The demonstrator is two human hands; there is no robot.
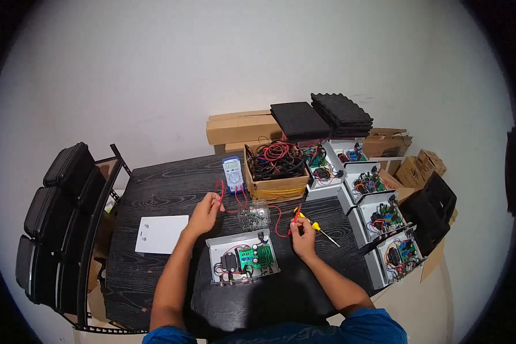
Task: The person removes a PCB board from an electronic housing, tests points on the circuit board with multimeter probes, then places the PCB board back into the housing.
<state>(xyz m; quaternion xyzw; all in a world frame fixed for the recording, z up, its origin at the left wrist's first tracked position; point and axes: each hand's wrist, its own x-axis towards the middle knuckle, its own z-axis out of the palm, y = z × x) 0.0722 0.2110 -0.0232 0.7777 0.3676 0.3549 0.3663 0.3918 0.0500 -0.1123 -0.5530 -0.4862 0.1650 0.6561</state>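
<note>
My left hand (205, 213) is closed on a red test probe, raised over the table left of a clear box of screws (254, 217). Another red probe (297, 213) points up from my right hand (302, 236), whose fingers are closed around it. Red leads run from the probes toward a blue-and-white multimeter (233, 174) at the back. Between my forearms lies an open metal case (217, 251) with a green circuit board (256, 257) and a black transformer (229, 263) inside. A yellow-handled screwdriver (325, 234) rests just right of my right hand.
A white panel (163, 234) lies at left. Behind stands a cardboard box (278, 189) full of cables. Several opened cases (378, 218) line the right edge, with black foam sheets (341, 114) behind them. Black hard cases (46, 212) fill a rack at far left.
</note>
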